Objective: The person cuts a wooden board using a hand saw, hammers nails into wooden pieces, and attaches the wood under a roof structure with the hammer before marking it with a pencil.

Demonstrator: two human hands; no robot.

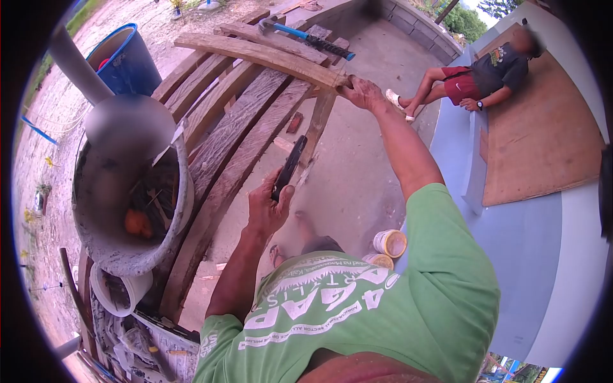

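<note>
My left hand (268,207) is closed around a long black hand tool (290,167) whose exact kind I cannot make out. It is held up off the right side of the wooden slats (239,124). With fingers wrapped round its near end, my right hand (363,94) grips a wooden plank (262,52). The plank lies slantwise across the slats. Just behind it rests a tool with a blue shaft and black grip (306,39), its head curved. A small reddish-brown block (295,122) sits near the black tool.
A grey bucket (137,255) holding tools and an orange item stands at left, near a blue bin (131,60) and white pail (121,293). Tubs (390,243) stand on the concrete floor. Another person (491,76) sits at right by a brown board (543,134).
</note>
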